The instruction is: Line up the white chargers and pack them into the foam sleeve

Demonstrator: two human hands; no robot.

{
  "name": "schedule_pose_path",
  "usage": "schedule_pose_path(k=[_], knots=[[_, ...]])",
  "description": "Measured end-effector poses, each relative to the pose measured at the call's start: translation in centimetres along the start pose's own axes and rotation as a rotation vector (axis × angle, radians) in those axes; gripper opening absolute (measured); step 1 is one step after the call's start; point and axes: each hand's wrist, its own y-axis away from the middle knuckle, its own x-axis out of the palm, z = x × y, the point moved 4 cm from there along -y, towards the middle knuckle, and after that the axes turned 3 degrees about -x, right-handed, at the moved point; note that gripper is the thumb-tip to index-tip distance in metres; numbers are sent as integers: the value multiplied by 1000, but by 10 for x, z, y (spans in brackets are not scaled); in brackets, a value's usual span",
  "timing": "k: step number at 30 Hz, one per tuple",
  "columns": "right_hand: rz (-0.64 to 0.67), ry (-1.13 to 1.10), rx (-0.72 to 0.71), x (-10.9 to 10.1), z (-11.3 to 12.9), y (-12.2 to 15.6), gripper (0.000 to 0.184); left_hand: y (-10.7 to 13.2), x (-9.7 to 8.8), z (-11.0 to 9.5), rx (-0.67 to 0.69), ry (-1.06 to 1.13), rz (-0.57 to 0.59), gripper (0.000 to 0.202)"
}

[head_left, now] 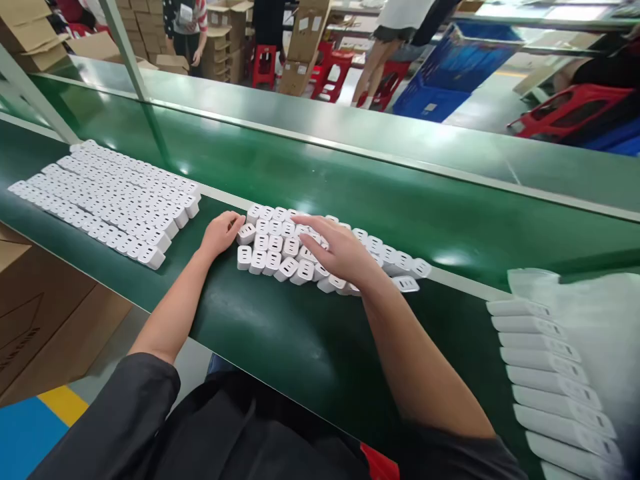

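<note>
My left hand [222,233] is closed, its fingertips and thumb against a slightly turned white USB charger plug [246,234] at the left end of a loose block of plugs. My right hand [337,250] reaches over the middle of this block with its fingers stretched out and apart. It hides several of the white plugs [274,243] beneath it. Their faces with dark slots point up. The rows are neat on the left and looser on the right. One flat-looking plug [405,284] lies at the block's right front.
A large, tidy block of plugs [120,200] stands left on the green table [280,333]. At right, more white pieces [543,360] lie in a row beside translucent plastic [600,333]. A cardboard box [55,313] is below left. People, red stools [333,73] and blue crates [440,73] are beyond.
</note>
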Motion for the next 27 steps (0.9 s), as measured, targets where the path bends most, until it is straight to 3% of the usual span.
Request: schedule_pose_path(k=[3,7,11,18,27], knots=[[-98,87,7,-2,-9,56,36,14,-18,-17,-2,-88,33,35],[-88,252,-59,23,-6,85,35,35,-31,-36,66,-208,298,50],[-52,410,-114,47,2,85,36,47,-32,-41,83,-143,479,56],[-75,428,-114,51,9,86,36,46,-24,-47,149,-110,517,47],[-36,360,-103,64,11,65,44,47,-14,-47,199,-144,600,50]])
